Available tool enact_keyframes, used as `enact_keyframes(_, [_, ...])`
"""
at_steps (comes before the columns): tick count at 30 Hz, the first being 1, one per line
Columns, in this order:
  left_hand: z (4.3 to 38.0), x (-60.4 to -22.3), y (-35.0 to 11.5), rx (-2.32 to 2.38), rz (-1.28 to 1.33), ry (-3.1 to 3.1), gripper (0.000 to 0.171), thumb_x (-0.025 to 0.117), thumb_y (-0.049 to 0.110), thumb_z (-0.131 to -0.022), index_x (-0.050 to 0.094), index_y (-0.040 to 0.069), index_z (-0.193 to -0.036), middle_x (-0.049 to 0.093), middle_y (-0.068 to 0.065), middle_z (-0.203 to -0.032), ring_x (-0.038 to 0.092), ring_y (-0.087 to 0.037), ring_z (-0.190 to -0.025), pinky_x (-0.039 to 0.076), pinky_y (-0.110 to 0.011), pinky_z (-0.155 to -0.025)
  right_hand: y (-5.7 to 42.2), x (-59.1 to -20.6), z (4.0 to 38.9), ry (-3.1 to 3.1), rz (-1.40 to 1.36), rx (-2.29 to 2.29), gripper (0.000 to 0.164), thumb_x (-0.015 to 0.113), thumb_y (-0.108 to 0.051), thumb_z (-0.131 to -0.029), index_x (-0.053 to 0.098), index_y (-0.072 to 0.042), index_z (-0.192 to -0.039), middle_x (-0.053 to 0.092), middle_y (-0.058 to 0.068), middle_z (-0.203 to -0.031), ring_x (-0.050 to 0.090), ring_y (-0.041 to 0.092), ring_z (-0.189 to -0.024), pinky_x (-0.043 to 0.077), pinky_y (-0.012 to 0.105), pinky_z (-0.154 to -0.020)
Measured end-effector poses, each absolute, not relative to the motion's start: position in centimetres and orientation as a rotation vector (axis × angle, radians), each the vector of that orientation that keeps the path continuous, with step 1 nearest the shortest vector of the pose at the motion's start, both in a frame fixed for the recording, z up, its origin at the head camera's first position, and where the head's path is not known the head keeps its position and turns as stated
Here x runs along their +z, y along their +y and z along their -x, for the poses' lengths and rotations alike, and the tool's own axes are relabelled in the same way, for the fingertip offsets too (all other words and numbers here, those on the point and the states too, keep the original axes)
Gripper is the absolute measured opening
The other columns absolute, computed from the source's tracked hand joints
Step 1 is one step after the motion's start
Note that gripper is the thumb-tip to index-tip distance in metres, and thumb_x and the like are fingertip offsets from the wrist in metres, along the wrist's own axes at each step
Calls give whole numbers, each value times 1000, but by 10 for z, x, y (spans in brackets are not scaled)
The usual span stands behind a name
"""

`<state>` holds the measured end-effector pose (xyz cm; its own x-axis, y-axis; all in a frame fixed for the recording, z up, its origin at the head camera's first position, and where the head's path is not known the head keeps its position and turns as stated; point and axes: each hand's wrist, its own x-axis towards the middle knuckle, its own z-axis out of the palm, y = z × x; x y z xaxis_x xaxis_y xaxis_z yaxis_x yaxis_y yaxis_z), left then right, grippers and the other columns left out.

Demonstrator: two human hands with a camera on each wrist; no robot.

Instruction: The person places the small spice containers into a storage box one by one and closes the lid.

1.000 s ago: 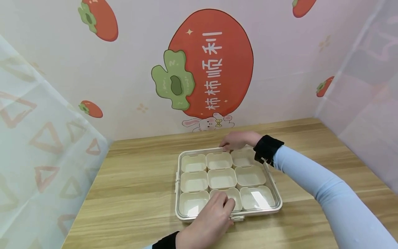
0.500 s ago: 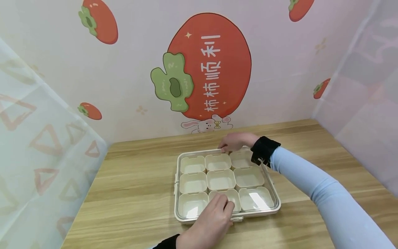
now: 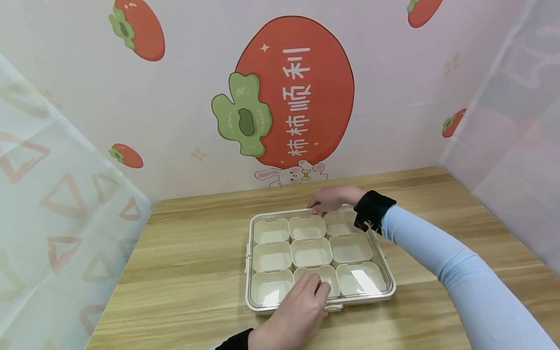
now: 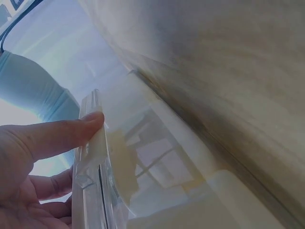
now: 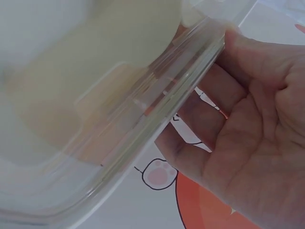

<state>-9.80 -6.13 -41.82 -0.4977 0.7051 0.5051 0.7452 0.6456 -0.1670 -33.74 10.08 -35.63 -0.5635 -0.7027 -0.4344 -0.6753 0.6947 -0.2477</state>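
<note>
A cream storage box (image 3: 250,284) with a clear lid lies on the table, holding several cream cups (image 3: 311,251) in rows of three. My left hand (image 3: 295,311) grips its near edge. In the left wrist view, the thumb (image 4: 90,125) presses on the rim while the other fingers curl against the side below. At the far edge, my right hand (image 3: 333,198) holds the box, its thumb at the rim. The right wrist view shows those fingers (image 5: 193,114) curled under the edge. A small latch (image 3: 334,307) sticks out beside my left hand.
The wooden table (image 3: 192,262) extends to both sides of the box. A back wall (image 3: 183,107) printed with persimmons rises behind it. Patterned sheets flank the table, one on the left (image 3: 57,204) and one on the right (image 3: 512,160).
</note>
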Motion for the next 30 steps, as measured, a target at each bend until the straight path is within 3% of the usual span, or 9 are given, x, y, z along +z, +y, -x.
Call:
enact_keyframes(6, [97, -418, -63, -121, 1131, -2325, 48, 85, 32, -56, 54, 10, -85, 44, 2, -78, 44, -14, -76, 38, -21, -74, 99, -358, 337, 2423, 1038, -38, 26, 48, -23, -99, 64, -15, -117, 63, -2, -99, 53, 13, -85, 46, 33, -87])
enact_keyframes(19, [98, -417, -61, -155, 1144, -2303, 47, 85, 28, -56, 54, 9, -85, 43, 1, -77, 43, -15, -75, 37, -21, -71, 104, -357, 340, 2402, 1072, -49, 19, 46, -22, -100, 63, -13, -104, 53, -2, -86, 46, 12, -77, 37, 30, -76])
enact_keyframes(25, [99, -420, -65, -201, 1185, -2241, 41, 82, 22, -57, 53, 10, -82, 42, 1, -78, 40, -15, -73, 36, -21, -69, 106, -356, 338, 2397, 1033, -119, 24, 47, -22, -99, 63, -14, -115, 62, -1, -100, 54, 13, -86, 45, 31, -83])
enact_keyframes(30, [100, -419, -76, -295, 1243, -2181, 30, 76, 10, -62, 52, 12, -80, 42, 2, -80, 41, -13, -73, 35, -18, -70, 110, -355, 332, 2415, 986, -185, 33, 47, -23, -99, 58, -11, -128, 61, 5, -121, 58, 18, -105, 46, 38, -95])
